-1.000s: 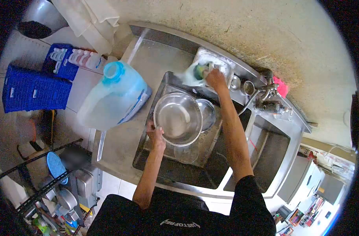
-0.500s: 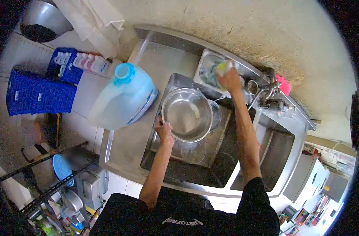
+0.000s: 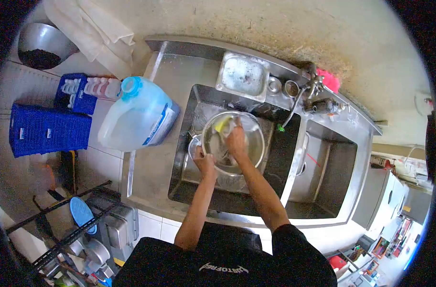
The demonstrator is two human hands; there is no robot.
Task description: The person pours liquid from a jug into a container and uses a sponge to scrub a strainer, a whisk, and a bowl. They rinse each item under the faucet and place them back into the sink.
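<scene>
A shiny round bowl [image 3: 262,149] is held over the left sink basin [image 3: 275,158], its opening facing up. My left hand [image 3: 206,163] is closed on its near-left rim. Inside the bowl is my right hand [image 3: 236,142], slightly blurred, with its fingers round a yellow sponge [image 3: 222,125] that has whitish foam about it. The sponge is against the bowl's inner wall at the far side. Other clear or shiny vessels lie in the basin under and beside the bowl, partly hidden by it.
Behind the basin sits a rectangular metal pan [image 3: 242,76] of sudsy water, beside small metal cups [image 3: 291,88] and the faucet [image 3: 316,86]. A large bluish jug [image 3: 136,117] stands on the left drainboard. The right basin [image 3: 318,172] adjoins. Blue baskets [image 3: 50,126] stand farther left.
My right hand has brought the sponge from the sudsy pan into the bowl. My left hand still grips the rim. The view has shifted a little.
</scene>
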